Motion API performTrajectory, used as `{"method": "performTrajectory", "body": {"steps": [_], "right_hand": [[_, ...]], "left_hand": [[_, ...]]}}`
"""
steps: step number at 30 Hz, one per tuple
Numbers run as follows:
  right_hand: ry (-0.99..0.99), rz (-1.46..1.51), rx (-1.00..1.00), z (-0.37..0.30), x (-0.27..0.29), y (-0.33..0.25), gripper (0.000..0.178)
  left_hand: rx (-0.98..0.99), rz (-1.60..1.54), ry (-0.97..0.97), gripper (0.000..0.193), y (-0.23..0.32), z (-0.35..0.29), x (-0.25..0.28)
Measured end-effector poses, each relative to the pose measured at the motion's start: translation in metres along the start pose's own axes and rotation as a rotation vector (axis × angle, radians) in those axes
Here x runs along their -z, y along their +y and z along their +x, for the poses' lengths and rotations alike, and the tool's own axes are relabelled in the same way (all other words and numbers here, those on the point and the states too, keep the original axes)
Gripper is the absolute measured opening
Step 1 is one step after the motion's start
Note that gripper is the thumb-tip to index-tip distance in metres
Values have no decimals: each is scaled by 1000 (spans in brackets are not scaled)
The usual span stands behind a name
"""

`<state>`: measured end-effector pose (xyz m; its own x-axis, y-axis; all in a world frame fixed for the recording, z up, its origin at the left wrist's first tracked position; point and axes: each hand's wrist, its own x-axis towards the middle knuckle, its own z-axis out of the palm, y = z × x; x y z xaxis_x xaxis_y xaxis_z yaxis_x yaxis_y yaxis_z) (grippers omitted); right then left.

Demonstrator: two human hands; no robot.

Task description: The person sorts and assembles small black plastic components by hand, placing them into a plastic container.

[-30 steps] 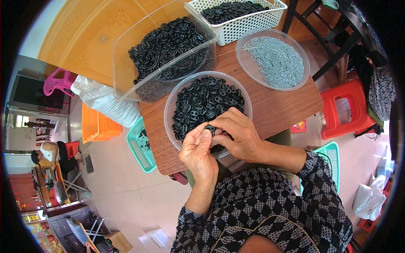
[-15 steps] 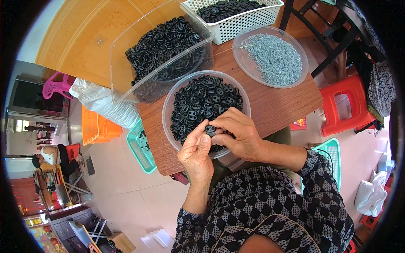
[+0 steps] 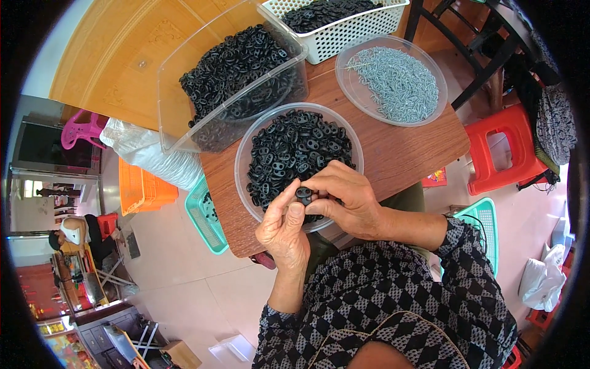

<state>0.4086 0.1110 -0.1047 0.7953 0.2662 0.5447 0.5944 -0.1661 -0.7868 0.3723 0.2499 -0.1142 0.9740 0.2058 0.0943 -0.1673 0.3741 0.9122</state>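
Between the fingertips of both hands is a small black two-holed plastic piece. My left hand pinches it from the left with thumb and forefinger, and my right hand grips it from the right. Both hands are over the near rim of a round clear tub heaped with similar black two-holed pieces. Whether a screw is in the held piece cannot be made out. A round clear lid at the right of the tub carries a pile of silvery screws.
On the brown wooden table, a rectangular clear bin of black parts stands behind the tub, beside a white perforated basket. Red stool and green basket are at right; another green basket and an orange crate at left.
The held piece has turned slightly between my fingers, and the right fingertips have shifted a little. Both hands remain near the tub's front rim.
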Motion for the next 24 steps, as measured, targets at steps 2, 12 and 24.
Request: {"method": "performTrajectory", "body": {"steps": [2, 12, 24], "right_hand": [[15, 2, 11, -1, -1, -1, 27], [62, 32, 58, -1, -3, -1, 27], [75, -13, 183, 0, -6, -6, 29]], "left_hand": [[-11, -17, 16, 39, 0, -2, -2], [-81, 31, 83, 37, -6, -9, -6], [-183, 70, 108, 31, -5, -14, -9]]}}
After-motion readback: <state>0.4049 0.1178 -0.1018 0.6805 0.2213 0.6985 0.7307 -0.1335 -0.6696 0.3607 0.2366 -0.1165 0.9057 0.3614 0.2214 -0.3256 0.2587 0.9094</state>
